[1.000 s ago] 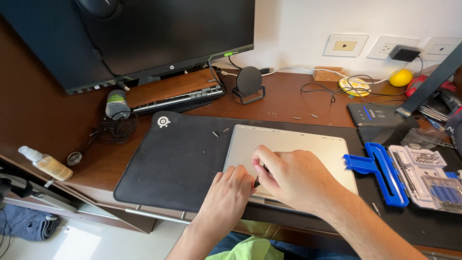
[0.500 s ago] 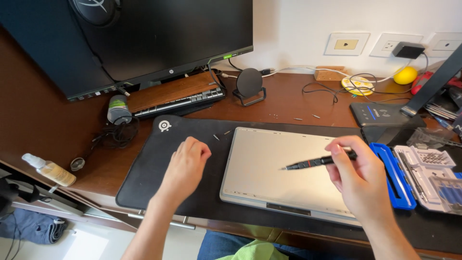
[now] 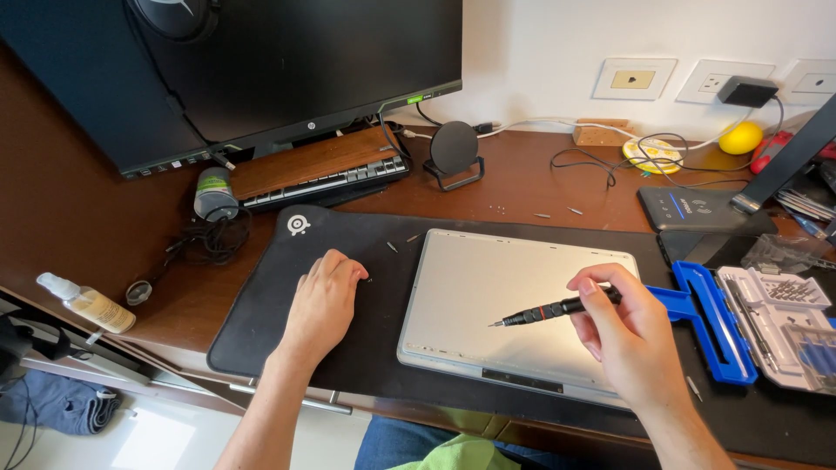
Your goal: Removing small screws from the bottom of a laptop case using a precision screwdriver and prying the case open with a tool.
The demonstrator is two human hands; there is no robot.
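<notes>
I look down on a brown wooden bench (image 3: 557, 187) with a big dark monitor (image 3: 261, 61) along its back-left edge and a keyboard (image 3: 326, 178) tucked under it. A black desk mat (image 3: 261, 296) covers most of the front of the bench, running to the front edge. On the mat, toward the middle, lies a silver laptop (image 3: 488, 287) turned bottom side up, its near long side close to the bench's front edge. At the right edge of the mat sit a blue tool holder (image 3: 710, 326) and, just beside it, a clear case of screwdriver bits (image 3: 784, 326). Toward the back edge stand a round black charging stand (image 3: 455, 152) and, farther right, a dark flat charging pad (image 3: 697, 209) and a yellow round object (image 3: 741, 137). A small spray bottle (image 3: 87, 303) lies near the left front corner. My right hand (image 3: 631, 335) is closed around a black precision screwdriver (image 3: 553, 309), held over the laptop's right half with the tip pointing left, above the case and not touching it as far as I can tell. My left hand (image 3: 322, 305) rests palm down on the mat just left of the laptop, fingers curled loosely, gripping nothing I can see; its fingertips are beside a tiny screw (image 3: 369, 279). More small screws (image 3: 391, 247) lie on the mat near the laptop's back-left corner.
</notes>
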